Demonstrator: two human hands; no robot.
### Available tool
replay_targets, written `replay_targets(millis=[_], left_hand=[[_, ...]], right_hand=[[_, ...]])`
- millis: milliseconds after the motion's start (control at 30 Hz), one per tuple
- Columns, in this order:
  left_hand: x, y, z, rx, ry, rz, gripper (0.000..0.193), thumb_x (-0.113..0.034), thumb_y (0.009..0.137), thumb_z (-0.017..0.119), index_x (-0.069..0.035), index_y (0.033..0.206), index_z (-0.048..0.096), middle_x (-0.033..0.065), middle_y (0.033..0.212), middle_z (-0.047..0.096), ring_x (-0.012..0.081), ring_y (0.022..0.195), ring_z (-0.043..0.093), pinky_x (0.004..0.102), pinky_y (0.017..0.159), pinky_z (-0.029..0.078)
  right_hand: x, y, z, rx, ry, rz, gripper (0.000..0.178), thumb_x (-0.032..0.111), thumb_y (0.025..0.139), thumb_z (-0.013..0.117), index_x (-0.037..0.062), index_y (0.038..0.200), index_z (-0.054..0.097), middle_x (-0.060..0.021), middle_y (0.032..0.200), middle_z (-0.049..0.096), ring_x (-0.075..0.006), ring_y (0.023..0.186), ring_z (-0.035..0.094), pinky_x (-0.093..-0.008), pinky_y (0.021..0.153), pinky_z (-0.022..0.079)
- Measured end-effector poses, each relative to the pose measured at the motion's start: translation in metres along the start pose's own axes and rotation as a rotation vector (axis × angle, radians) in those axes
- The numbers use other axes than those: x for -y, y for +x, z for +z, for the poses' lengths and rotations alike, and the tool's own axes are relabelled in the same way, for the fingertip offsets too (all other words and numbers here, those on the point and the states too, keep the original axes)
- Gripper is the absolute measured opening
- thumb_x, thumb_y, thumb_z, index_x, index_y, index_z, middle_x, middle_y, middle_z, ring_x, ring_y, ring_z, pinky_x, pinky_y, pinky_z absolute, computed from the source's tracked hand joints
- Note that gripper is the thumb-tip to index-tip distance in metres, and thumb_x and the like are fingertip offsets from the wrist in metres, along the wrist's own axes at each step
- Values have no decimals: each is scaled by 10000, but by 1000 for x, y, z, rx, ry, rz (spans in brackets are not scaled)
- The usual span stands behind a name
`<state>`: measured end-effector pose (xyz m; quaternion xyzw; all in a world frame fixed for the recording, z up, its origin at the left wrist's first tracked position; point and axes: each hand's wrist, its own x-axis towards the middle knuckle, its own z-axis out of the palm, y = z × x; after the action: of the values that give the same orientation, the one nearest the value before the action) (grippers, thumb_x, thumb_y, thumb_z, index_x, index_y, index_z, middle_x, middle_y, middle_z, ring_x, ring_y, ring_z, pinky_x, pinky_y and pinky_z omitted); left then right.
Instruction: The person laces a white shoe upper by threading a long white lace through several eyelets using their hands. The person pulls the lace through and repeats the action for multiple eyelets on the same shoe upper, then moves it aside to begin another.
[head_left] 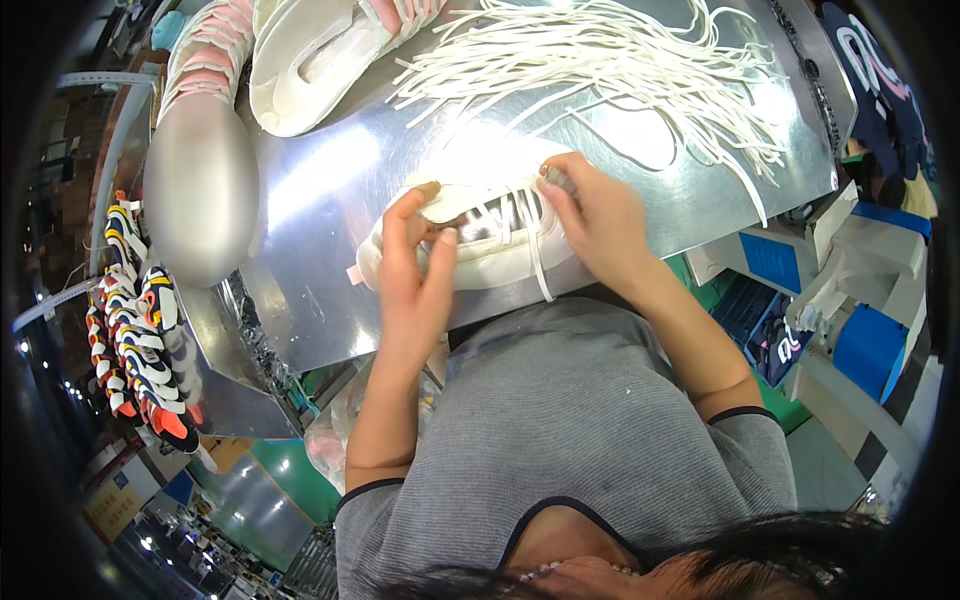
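Observation:
A white shoe (482,272) lies on its side across the metal tabletop in front of me, its opening facing up between my hands. A white shoelace (534,245) crosses the opening in several strands, and one loose end hangs over the shoe's near side. My left hand (411,248) grips the edge of the shoe's opening, thumb on the near side and fingers on the far side. With thumb and forefinger pinched together, my right hand (606,221) holds the lace near the eyelets; the fingertips partly hide it. Some fingertips have brownish coverings.
A large heap of white shoelaces (600,65) spreads over the far right of the metal table (330,260). White shoe uppers with pink parts (320,70) stand at the far left. Multicoloured shoes (145,340) hang on a rack to the left. White and blue boxes (860,320) are at right.

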<state>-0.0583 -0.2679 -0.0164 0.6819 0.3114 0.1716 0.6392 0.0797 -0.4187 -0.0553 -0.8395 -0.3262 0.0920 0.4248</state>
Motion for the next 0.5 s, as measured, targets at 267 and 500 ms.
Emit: replay_targets(millis=[267, 500], left_hand=[[4, -14, 17, 150, 835, 471, 227, -102, 817, 783, -13, 977, 647, 105, 924, 679, 287, 863, 645, 374, 786, 474], [-17, -10, 22, 175, 603, 606, 190, -63, 802, 778, -23, 931, 643, 107, 818, 630, 290, 737, 607, 377, 645, 459]], right_hand=[[8, -47, -19, 148, 396, 271, 191, 185, 944, 694, -2, 983, 682, -51, 636, 586, -94, 552, 512, -265, 538, 421], [3, -50, -21, 276, 726, 322, 147, 169, 927, 720, 24, 952, 706, 64, 708, 581, -16, 635, 477, -205, 551, 372]])
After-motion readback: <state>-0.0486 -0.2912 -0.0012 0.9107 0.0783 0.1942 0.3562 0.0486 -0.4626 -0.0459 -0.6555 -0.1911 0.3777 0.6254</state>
